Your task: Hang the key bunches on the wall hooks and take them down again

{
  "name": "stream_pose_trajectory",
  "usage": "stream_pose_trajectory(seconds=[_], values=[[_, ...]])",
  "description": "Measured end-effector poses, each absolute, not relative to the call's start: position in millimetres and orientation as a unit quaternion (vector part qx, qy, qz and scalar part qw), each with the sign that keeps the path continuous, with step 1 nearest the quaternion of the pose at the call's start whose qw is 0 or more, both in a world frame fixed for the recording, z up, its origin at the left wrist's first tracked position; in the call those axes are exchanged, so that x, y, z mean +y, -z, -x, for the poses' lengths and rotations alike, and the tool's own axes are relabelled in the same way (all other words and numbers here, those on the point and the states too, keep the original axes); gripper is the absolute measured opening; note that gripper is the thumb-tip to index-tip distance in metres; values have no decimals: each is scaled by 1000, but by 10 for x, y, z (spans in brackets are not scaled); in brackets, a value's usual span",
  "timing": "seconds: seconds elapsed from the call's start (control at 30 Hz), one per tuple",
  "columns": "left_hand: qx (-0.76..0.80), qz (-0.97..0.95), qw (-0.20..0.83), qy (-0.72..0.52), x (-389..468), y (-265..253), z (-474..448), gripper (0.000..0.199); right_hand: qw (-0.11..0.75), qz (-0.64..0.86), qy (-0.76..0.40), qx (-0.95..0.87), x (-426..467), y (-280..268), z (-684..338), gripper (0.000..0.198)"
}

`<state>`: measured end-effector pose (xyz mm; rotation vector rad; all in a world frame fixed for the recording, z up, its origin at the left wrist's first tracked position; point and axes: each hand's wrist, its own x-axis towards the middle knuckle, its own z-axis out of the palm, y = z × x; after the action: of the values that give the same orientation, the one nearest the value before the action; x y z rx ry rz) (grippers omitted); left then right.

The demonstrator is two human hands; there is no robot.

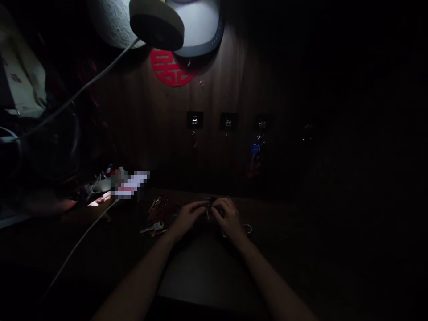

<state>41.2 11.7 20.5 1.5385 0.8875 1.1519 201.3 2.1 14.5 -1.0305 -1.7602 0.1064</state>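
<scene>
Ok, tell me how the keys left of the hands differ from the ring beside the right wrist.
The keys lie in a jumbled bunch, while the ring shows as one curved band. The keys sit left of the left hand; the ring is beside the wrist of the right hand. Both have a silvery, metallic-looking shine.

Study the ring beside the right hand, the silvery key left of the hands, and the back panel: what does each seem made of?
Ring: probably polished metal, given its bright glint.
Silvery key: likely metal, shiny, from its pale highlights.
Back panel: wood or wood-effect laminate, dark, low sheen; faint grain streaks show.
</scene>
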Motion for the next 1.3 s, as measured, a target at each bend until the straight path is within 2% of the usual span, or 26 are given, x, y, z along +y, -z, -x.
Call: stream_pose_trajectory(seconds=[0.27,0.5,0.7,1.03,1.13,1.3], values=[[388,-674,342,-528,99,-199,-435,18,524,417,-38,-742,22,-145,-2035,12],[396,-676,330,-527,114,-248,-461,17,540,415,-39,-731,-6,-182,-2028,14],[416,-652,305,-555,256,-649,-387,21,564,435,-49,-700,-12,-209,-2058,16],[370,-659,182,-629,924,-1633,-214,18,560,428,-31,-709,42,-152,-2067,15],[372,-639,188,-646,1103,-1878,-210,16,553,428,-30,-714,50,-138,-2068,15],[407,-589,274,-642,1289,-2071,-221,16,542,430,-26,-721,45,-134,-2066,16]])
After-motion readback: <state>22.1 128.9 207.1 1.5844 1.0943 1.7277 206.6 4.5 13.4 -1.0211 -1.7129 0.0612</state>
